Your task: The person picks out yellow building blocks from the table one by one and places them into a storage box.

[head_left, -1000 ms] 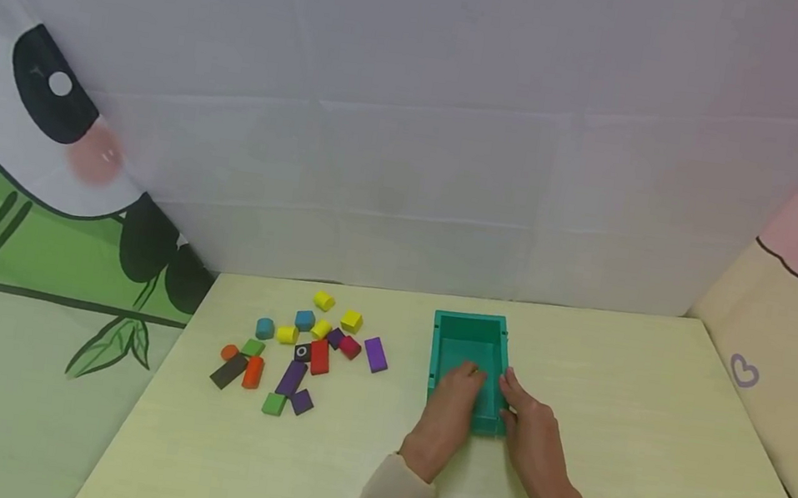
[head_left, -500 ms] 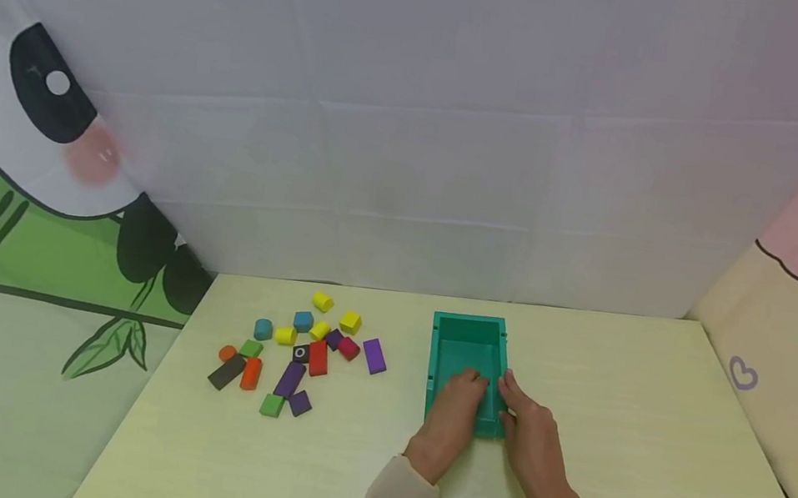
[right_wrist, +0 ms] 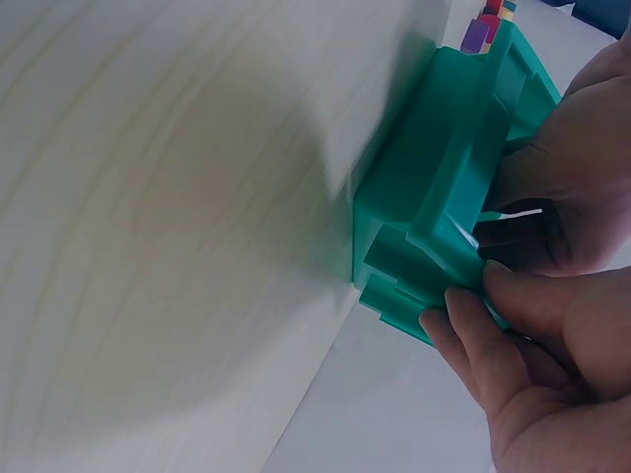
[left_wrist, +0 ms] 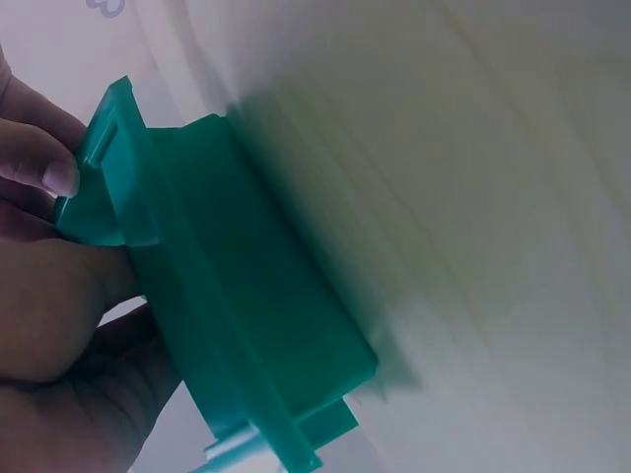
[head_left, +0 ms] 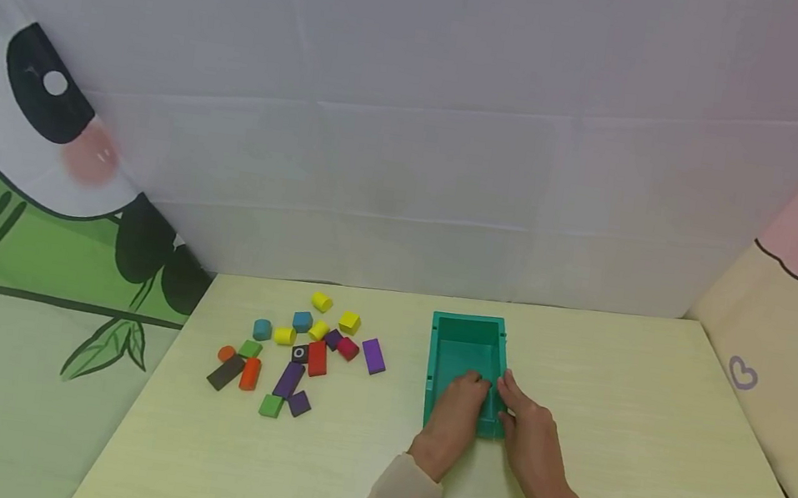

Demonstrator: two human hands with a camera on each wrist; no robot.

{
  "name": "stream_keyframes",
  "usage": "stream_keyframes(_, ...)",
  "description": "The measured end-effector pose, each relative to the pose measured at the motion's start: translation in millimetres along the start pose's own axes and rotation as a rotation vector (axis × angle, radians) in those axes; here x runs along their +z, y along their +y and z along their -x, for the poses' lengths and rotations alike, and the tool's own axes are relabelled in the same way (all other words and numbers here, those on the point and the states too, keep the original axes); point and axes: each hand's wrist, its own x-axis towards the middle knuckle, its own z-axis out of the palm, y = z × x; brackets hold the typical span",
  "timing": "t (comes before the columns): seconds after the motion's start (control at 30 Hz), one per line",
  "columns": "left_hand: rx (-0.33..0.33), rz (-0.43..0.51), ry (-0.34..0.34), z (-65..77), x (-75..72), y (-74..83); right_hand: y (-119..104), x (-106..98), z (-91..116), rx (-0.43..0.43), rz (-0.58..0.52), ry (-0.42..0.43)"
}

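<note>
A green rectangular plastic box [head_left: 468, 325] stands on the table, its top uncovered. My left hand [head_left: 453, 416] reaches over its near left edge, with the fingers down inside. In the left wrist view the left thumb and fingers [left_wrist: 128, 379] go past the rim into the box; their tips are hidden, and I cannot see whether they hold anything. With thumb and fingers, my right hand [head_left: 535, 448] pinches the box's near right edge. In the right wrist view, the right fingers [right_wrist: 483, 345] lie against a ledged outer side of the box, close to the left hand.
Several small coloured blocks lie scattered left of the box, among them a purple block [head_left: 374, 356], a red block [head_left: 317, 359], a dark grey block [head_left: 226, 372] and a yellow block [head_left: 350, 322]. A pale fabric wall [head_left: 420, 201] rises behind the pale table [head_left: 649, 417].
My left hand has shifted slightly to the right inside the box. The right hand keeps its place at the edge. The box and blocks look unmoved apart from a slight camera drift.
</note>
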Motion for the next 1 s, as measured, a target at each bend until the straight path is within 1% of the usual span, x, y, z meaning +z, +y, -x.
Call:
stream_keyframes(0.23,0.005,0.014,0.009,-1.4,0.7,1.1,-0.7,-0.4,0.4,-0.007,0.006,-0.001)
stream_keyframes(0.33,0.002,0.013,0.002,-2.6,1.7,2.0,-0.8,-0.7,0.7,-0.011,0.007,0.002)
stream_keyframes(0.57,-0.011,-0.004,-0.035,-7.6,3.0,3.4,-0.2,-1.0,0.3,-0.009,0.000,-0.003)
stream_keyframes(0.77,-0.012,0.000,-0.056,-9.7,0.1,4.3,0.7,-0.7,-0.7,-0.012,0.000,-0.003)
stream_keyframes(1.0,-0.020,-0.007,-0.098,-12.1,-0.4,3.8,1.0,-0.5,0.8,-0.019,-0.009,-0.002)
